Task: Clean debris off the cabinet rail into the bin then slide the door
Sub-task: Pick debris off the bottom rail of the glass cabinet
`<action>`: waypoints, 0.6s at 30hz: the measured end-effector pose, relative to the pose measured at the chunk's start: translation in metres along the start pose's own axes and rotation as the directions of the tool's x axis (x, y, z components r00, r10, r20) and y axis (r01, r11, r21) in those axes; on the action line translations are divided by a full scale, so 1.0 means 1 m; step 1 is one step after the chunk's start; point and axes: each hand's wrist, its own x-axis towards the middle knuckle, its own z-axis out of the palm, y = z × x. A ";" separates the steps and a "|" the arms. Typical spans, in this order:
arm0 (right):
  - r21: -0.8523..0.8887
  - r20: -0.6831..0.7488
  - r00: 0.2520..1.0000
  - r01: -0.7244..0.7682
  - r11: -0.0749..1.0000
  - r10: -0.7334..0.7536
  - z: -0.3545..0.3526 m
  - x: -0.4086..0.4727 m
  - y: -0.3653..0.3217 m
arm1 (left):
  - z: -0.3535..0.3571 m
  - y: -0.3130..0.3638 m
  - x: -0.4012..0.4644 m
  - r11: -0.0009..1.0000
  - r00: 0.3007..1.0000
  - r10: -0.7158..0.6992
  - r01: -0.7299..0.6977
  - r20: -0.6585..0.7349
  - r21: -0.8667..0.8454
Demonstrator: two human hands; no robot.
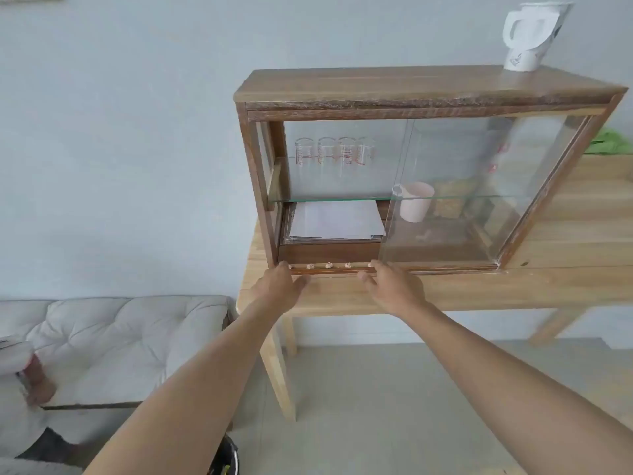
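Note:
A wooden cabinet [394,84] with sliding glass doors stands on a light wooden table [479,289]. Its left half is uncovered; the glass door [455,186] covers the right half. Several small pale bits of debris [329,265] lie along the bottom rail [337,269] in the uncovered part. My left hand [279,289] rests at the rail's left end, fingers apart, holding nothing. My right hand [392,286] rests by the door's lower left corner, fingers spread, touching the rail. A dark bin [227,457] shows partly at the bottom edge, under my left forearm.
Inside the cabinet are glasses [334,154], papers [337,219] and a pale cup [416,202]. A white jug [529,34] stands on the cabinet top. A grey cushioned sofa [120,341] sits at the left, with a person's hand [37,385] at its edge. Green cloth [613,142] lies far right.

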 end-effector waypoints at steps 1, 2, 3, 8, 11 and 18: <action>-0.033 -0.046 0.999 0.011 0.999 -0.012 0.001 0.006 0.002 | 0.001 0.003 0.007 0.999 0.999 -0.035 0.034 -0.012 -0.038; -0.052 -0.085 0.996 0.001 0.999 -0.006 0.002 0.010 0.002 | 0.002 0.004 0.012 0.996 0.997 -0.073 0.071 -0.038 -0.062; -0.064 -0.129 0.991 0.016 0.998 -0.024 0.006 0.011 0.003 | 0.004 0.003 0.014 0.993 0.995 -0.088 0.084 -0.050 -0.079; -0.053 -0.149 0.989 0.011 0.999 -0.019 0.015 0.027 0.004 | 0.008 0.012 0.029 0.985 0.987 -0.133 0.121 -0.093 -0.124; -0.023 -0.155 0.988 0.007 1.000 -0.010 0.021 0.032 0.004 | 0.007 0.013 0.036 0.983 0.986 -0.128 0.111 -0.109 -0.149; 0.100 -0.155 0.986 -0.054 0.994 0.069 0.022 0.040 -0.017 | 0.008 0.023 0.046 0.987 0.990 -0.099 0.085 -0.097 -0.133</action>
